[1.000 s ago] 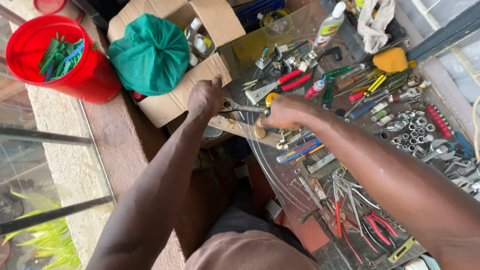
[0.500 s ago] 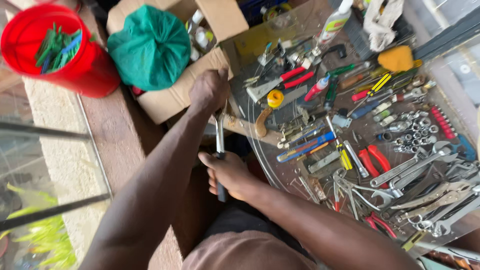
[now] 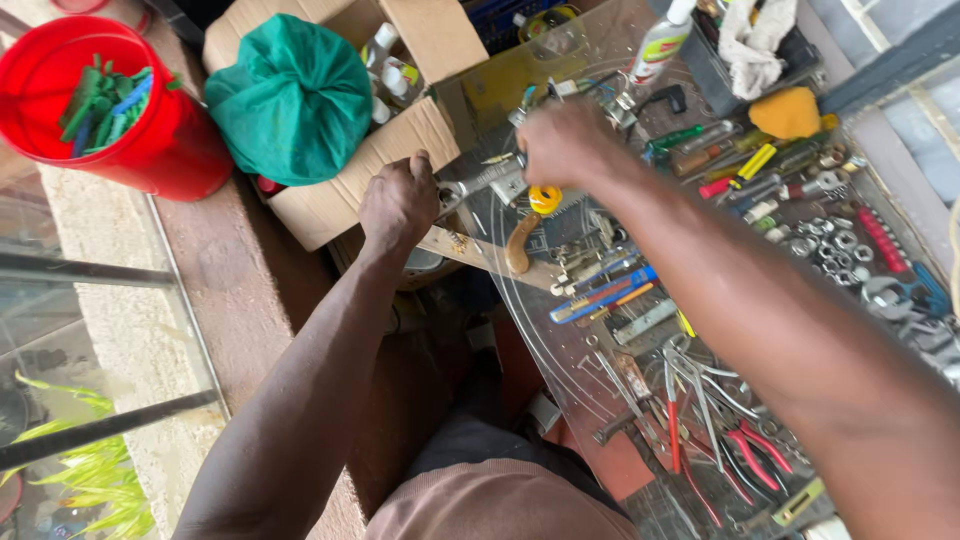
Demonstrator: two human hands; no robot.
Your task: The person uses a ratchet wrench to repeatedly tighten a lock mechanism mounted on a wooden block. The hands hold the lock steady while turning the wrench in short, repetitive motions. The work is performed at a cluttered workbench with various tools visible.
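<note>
Overhead, at the tabletop's point(image 3: 560, 350) left edge:
Left hand point(image 3: 398, 203): fingers curled shut around the handle end of a metal wrench point(image 3: 478, 181), just off the edge, beside the cardboard box point(image 3: 340, 195).
Right hand point(image 3: 567, 143): fingers closed over the wrench's far end; grip on it hidden, cannot tell.
Wrench: spans between both hands, above the edge, near a yellow tape roll point(image 3: 545, 199).
Surroundings: green bag point(image 3: 290, 98) in the box; red bucket point(image 3: 180, 150) farther left; pliers point(image 3: 755, 455) near the tabletop's near edge.

Bucket point(image 3: 150, 140) left of box point(image 3: 350, 180); tools point(image 3: 700, 400) on table point(image 3: 560, 350) right.
</note>
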